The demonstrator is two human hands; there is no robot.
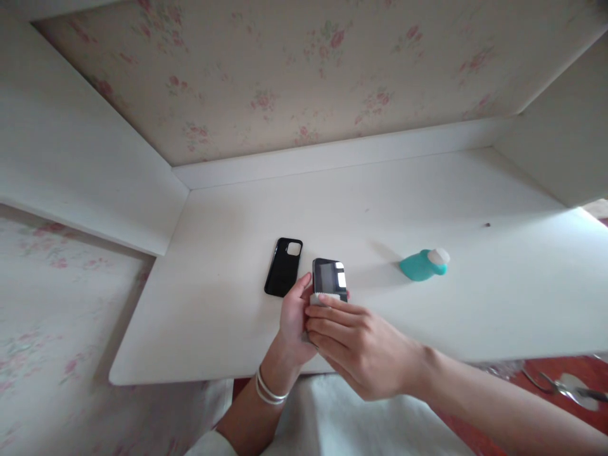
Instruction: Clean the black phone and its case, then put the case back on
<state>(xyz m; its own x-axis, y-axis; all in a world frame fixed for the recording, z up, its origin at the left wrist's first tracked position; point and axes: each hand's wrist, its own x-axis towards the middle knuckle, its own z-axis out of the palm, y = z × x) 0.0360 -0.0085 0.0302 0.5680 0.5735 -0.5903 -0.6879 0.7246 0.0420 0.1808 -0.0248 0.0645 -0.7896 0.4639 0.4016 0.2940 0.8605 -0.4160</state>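
A dark smartphone (327, 276) with a glossy, reflecting screen lies in my left hand (295, 320), whose thumb and fingers wrap round its sides. My right hand (354, 339) presses a small pale cloth (319, 300) with a zigzag edge flat on the lower part of the screen, its fingers closed over it. Much of the phone's lower half is hidden under the cloth and fingers. Just left of the phone, a black phone case (284, 267) rests on the table, its inside facing up and its camera cutout at the far end.
On the white table (228, 329), a teal bottle with a white cap (424, 264) lies to the right. A tiny dark bit (487, 225) sits farther right. White panels and a floral-papered wall (285, 95) bound the table. Metal items (570, 387) show below its right edge.
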